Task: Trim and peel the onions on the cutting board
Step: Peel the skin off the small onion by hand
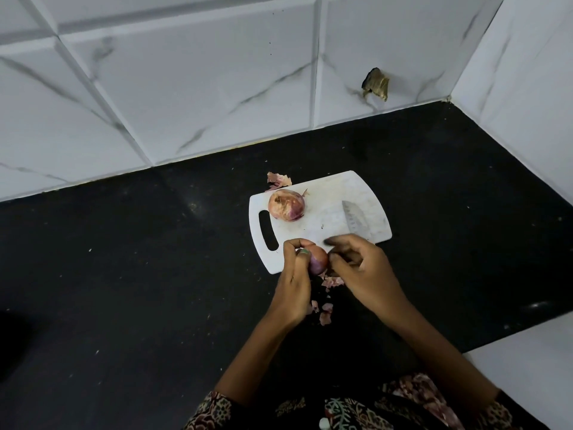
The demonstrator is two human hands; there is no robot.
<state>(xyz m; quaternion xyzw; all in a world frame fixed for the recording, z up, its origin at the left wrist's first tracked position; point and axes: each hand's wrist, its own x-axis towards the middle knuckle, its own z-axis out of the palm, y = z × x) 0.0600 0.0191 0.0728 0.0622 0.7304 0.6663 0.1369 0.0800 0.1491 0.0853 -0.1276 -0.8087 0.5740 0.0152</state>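
My left hand (294, 283) grips a small red onion (318, 259) just above the near edge of the white cutting board (328, 212). My right hand (359, 271) pinches at the onion's right side, fingers curled against its skin. A second onion (286, 204), still in its papery skin, rests on the board's far left part. A knife blade (353, 223) lies on the board to the right; its handle is hidden behind my right hand.
Loose peel scraps (325, 308) lie on the black countertop (124, 274) below my hands, and another peel piece (279, 179) sits past the board's far edge. White marble-look tiled walls rise behind and to the right. A broken hole (376, 83) marks the back wall.
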